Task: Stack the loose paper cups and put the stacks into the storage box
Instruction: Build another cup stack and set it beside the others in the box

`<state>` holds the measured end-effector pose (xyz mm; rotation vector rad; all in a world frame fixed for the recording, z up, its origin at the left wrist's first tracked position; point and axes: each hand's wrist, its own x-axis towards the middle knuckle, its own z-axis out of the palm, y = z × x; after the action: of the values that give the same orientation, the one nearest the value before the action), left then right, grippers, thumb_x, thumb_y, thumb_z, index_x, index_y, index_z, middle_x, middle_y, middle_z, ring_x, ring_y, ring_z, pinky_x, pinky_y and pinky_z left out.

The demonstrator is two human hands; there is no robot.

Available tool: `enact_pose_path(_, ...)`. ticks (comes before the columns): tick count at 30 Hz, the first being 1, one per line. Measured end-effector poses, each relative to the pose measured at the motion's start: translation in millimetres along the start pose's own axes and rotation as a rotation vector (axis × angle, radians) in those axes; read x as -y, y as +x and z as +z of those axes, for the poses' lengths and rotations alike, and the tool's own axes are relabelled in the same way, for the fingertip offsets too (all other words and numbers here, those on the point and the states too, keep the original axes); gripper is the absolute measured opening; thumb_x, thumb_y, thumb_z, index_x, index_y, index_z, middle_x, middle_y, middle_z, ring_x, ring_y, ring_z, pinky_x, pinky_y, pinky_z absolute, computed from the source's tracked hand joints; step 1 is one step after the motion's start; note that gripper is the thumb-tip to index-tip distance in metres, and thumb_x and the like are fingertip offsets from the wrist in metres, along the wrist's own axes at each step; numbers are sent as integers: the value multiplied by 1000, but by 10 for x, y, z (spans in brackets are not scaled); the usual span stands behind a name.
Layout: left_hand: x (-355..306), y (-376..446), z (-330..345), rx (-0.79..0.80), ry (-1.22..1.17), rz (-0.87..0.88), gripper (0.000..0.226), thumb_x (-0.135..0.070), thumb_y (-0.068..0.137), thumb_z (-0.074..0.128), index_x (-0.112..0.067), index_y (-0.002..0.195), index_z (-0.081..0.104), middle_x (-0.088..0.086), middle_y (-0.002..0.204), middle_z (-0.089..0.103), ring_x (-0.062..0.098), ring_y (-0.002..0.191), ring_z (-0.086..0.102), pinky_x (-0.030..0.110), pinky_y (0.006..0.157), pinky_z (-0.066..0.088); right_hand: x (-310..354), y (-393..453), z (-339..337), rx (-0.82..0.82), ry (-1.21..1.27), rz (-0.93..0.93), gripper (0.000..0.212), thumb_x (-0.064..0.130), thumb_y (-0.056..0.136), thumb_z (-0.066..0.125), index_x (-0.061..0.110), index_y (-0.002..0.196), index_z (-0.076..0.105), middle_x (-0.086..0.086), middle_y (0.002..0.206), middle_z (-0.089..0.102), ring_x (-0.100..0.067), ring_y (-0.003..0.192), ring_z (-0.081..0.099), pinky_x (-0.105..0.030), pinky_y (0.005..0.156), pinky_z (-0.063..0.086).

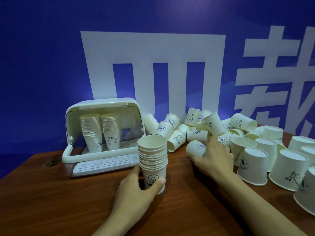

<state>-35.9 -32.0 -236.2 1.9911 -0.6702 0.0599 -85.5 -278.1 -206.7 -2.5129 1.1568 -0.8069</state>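
Left hand (pixel 136 186) wrapped round base of upright stack (pixel 152 160) on worktop (pixel 68 198), right hand (pixel 213 155) gripping sideways loose cup (pixel 196 148) at pile edge; risk: skewed insertion tipping tall stack, neighbours rolling off, short of box (pixel 102 132).

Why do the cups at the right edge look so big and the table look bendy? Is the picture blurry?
Head view: the wide-angle lens bends the table edge and swells the upside-down cups nearest the camera on the right. The whole picture is a bit soft. The right hand and the lying cup it holds look smeared, while the left hand and its cup stack look clearer. Light is dim and bluish.
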Motion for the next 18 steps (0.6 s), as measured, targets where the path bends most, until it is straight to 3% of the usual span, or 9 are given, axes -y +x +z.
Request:
enact_pose_path(2, 2, 3, 3, -6, 7, 4, 54, -74, 66, 71, -49, 113, 59, -29, 110, 70, -4, 105, 64, 21, 86, 49, 21, -23, -49, 56, -88, -7, 60, 48, 73, 70, 19, 116, 40, -6, 121, 58, -34, 116, 51, -43, 90, 40)
enact_pose_path(4, -7, 2, 0, 0, 8, -3, 45, -65, 74, 77, -49, 112, 59, -28, 109, 70, -5, 105, 64, 17, 83, 47, 59, -21, -131, 12, -52, -77, 53, 47, 76, 68, 18, 115, 47, -5, 118, 60, -32, 115, 50, -40, 86, 40)
enact_pose_path(7, -21, 1, -4, 8, 10, 5, 40, -57, 79, 79, -50, 112, 58, -31, 110, 68, -11, 104, 60, 10, 81, 43, 221, -85, -312, -150, 467, -208, 43, 47, 75, 72, 23, 109, 61, 7, 104, 66, -19, 102, 61, -34, 78, 48)
enact_pose_path(9, -19, 6, -1, 3, 16, 11, 44, -60, 78, 79, -51, 115, 57, -32, 112, 66, -12, 105, 57, 11, 81, 42, 383, -194, -449, -150, 829, -239, 42, 39, 74, 82, 26, 108, 61, 13, 98, 68, -2, 89, 64, -23, 74, 51)
enact_pose_path(11, -9, 20, 6, -2, 19, 10, 50, -65, 76, 78, -50, 120, 59, -31, 112, 67, -9, 106, 59, 16, 83, 45, 510, -307, -522, -101, 1026, -282, 46, 32, 72, 88, 25, 109, 60, 14, 100, 71, 5, 92, 65, -14, 75, 49)
enact_pose_path(14, 8, 34, 17, 6, 11, 4, 55, -77, 67, 73, -59, 117, 56, -32, 114, 68, -5, 108, 62, 28, 92, 52, 635, -442, -547, -52, 1180, -349, 51, 38, 72, 87, 24, 113, 62, 10, 109, 74, -2, 105, 68, -31, 88, 55)
enact_pose_path(16, 10, 34, 26, 16, 31, 7, 59, -81, 62, 67, -61, 117, 54, -32, 113, 70, -2, 107, 64, 35, 95, 54, 679, -482, -542, -39, 1227, -379, 52, 39, 71, 86, 22, 114, 62, 7, 110, 75, -7, 108, 69, -41, 88, 55)
enact_pose_path(18, 11, 29, 35, 14, 34, 16, 62, -81, 63, 67, -58, 119, 56, -30, 108, 72, -1, 103, 67, 38, 94, 55, 720, -528, -541, 0, 1235, -407, 53, 41, 71, 86, 22, 115, 62, 7, 111, 75, -9, 110, 69, -43, 88, 54)
